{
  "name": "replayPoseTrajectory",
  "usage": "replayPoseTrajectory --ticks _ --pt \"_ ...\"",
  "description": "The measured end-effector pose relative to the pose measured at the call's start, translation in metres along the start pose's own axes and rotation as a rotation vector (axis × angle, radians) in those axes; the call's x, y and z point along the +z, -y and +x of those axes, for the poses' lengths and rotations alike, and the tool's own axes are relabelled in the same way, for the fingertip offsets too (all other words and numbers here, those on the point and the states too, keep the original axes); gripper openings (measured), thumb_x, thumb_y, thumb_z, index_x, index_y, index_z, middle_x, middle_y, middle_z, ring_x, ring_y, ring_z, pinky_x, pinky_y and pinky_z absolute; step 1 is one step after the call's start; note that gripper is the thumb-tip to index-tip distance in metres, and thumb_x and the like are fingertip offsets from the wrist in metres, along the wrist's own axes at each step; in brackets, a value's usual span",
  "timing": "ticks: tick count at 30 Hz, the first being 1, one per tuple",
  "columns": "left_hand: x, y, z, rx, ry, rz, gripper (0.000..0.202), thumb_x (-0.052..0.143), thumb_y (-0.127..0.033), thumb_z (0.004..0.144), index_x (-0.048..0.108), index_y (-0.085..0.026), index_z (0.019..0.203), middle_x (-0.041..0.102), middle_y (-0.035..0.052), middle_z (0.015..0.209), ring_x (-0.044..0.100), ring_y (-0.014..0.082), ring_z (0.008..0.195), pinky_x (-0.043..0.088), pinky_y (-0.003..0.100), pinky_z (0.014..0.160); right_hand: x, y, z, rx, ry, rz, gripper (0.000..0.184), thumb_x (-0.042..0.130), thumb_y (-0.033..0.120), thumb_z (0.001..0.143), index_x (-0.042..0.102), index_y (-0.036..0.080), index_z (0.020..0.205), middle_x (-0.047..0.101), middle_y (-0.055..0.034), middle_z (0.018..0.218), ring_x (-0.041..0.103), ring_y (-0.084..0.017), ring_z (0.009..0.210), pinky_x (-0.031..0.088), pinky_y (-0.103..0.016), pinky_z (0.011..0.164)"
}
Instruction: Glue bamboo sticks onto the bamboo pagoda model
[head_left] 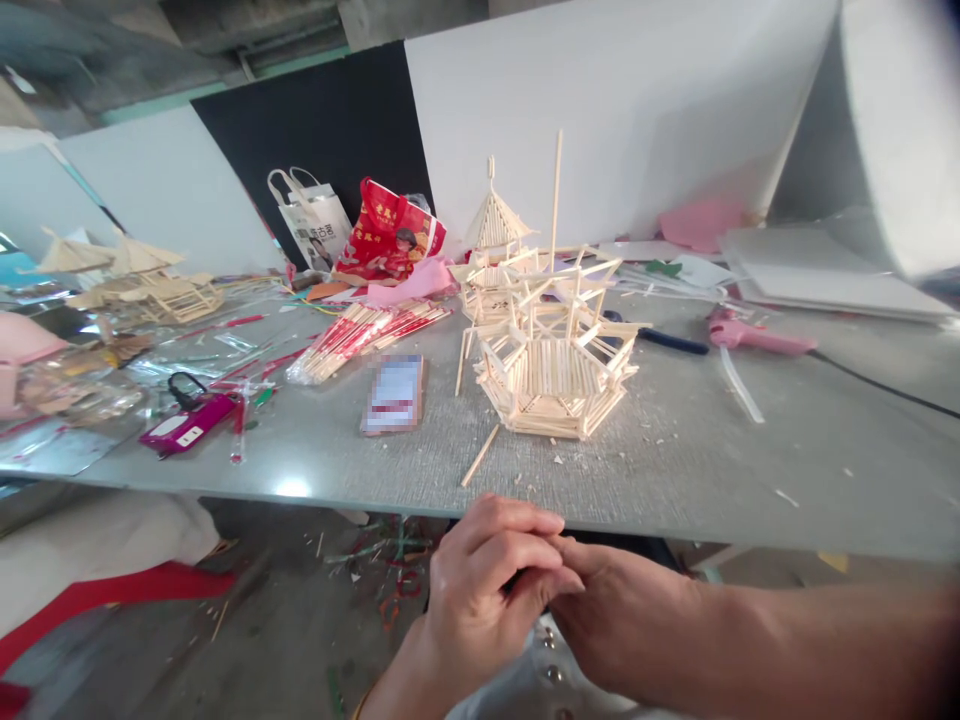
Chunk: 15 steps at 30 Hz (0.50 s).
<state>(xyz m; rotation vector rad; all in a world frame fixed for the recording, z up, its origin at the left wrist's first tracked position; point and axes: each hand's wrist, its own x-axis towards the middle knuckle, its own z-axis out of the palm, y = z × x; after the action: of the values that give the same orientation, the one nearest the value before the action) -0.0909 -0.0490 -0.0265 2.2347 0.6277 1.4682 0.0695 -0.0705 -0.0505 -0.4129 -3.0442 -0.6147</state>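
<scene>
Stick frame (555,385), an open eight-sided-looking structure of pale sticks, stands upright on the near middle part of the counter (712,480), beyond the person's hands and touched by neither. A roofed stick tower (495,230) rises just behind it, slightly left. The left hand (480,570) lies curled against the right hand (607,595) below the counter's near edge. Their fingers are bent together, gaps closed up; whether something small is pinched between them cannot be told, as the knuckles hide it. The step in hand looks like a pause from assembly or a small bit of handwork away from the frame. Further work on the frame would seem to call for parting the hands and reaching forward, to the loose stick (480,455) near left of it, the stick bundle (367,340) farther left, or the pink glue gun (757,335) at far right, with light handling of those thin struts.
</scene>
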Motion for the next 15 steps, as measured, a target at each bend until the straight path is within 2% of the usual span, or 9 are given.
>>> replayPoseTrajectory --ticks 4,10,15 --pt "-0.0001 0.0004 -0.0053 -0.051 -0.024 -0.011 0.022 0.075 -0.009 0.068 0.059 -0.016 0.082 0.067 0.0073 0.089 0.065 0.0174 0.081 0.054 0.030 0.073 0.0031 0.0031 -0.0003 0.014 -0.069 0.029 0.017 0.074 0.032 0.050 0.060 0.026 0.042 0.052 -0.0017 0.050 0.047 -0.022 0.082 0.037 -0.041 0.089" --pt "-0.0004 0.0015 -0.0088 -0.090 -0.027 -0.015 0.022 0.075 -0.008 0.069 0.059 -0.016 0.083 0.066 0.0071 0.092 0.065 0.0174 0.083 0.055 0.029 0.075 -0.0001 0.0005 0.0023 -0.010 -0.012 0.001 0.018 0.080 0.039 0.042 0.066 0.028 0.046 0.058 -0.0023 0.052 0.047 -0.024 0.081 0.033 -0.046 0.096" --pt "0.0008 0.0030 -0.0090 -0.061 -0.038 -0.008 0.022 0.074 -0.009 0.070 0.061 -0.016 0.085 0.066 0.0076 0.092 0.065 0.0169 0.083 0.055 0.028 0.074 0.0076 0.0009 0.0018 -0.042 0.043 0.035 0.013 0.079 0.036 0.051 0.069 0.028 0.050 0.060 -0.0016 0.055 0.049 -0.023 0.080 0.034 -0.044 0.095"
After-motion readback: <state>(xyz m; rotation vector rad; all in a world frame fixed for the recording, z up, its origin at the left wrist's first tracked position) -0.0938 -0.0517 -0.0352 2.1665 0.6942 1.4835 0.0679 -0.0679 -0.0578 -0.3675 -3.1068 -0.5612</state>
